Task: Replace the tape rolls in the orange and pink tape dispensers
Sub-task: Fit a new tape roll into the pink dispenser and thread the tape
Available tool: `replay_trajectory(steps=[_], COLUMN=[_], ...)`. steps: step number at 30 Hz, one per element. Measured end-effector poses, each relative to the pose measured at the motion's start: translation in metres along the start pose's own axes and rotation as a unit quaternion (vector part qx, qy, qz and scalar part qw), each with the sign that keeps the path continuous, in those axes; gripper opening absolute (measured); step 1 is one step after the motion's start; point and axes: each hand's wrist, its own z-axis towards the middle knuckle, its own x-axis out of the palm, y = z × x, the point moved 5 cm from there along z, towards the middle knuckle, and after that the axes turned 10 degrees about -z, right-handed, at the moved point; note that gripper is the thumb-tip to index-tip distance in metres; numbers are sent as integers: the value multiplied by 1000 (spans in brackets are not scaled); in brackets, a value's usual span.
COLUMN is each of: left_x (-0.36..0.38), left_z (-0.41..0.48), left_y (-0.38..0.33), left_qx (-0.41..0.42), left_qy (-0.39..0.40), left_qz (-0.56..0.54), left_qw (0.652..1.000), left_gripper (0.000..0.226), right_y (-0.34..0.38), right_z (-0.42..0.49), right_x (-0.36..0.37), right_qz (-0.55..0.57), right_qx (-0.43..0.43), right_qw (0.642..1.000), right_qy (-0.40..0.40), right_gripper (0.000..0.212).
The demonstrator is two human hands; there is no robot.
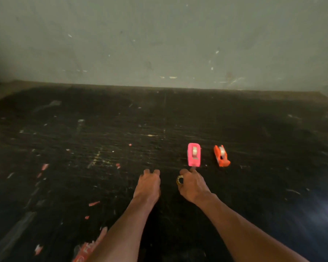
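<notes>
A dark, scuffed counter [102,129] carries pale scratches and scraps of red tape [94,203]. Behind the counter rises a dull grey-green wall [159,35], flecked white. The light is dim.

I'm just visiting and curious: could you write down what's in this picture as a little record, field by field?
surface: dark, scuffed table with scraps of tape stuck on it
backdrop: plain grey wall
pink dispenser: on the table, a pale roll seated in it
orange dispenser: to the right of the pink one, apart from it, also with a roll
left hand: fingers curled, nothing visible in it
right hand: holds a small tape roll, just short of the pink dispenser
</notes>
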Motion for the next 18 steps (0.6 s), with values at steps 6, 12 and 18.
replay_trajectory(steps=[6, 12, 18], left_x=[-30, -13, 11], left_z=[95, 167, 191], left_y=[14, 11, 12], left_qx=[18, 37, 14], left_qy=[7, 29, 63], left_qz=[-23, -36, -10], left_qw=[1000, 998, 998], left_gripper=[50, 52, 59], right_y=[26, 21, 16], right_z=[94, 160, 175], right_x=[-10, -2, 13], right_qz=[23, 11, -36], right_qx=[34, 72, 76], right_qw=[999, 997, 996], right_qy=[-20, -16, 9], right_gripper=[50, 49, 55])
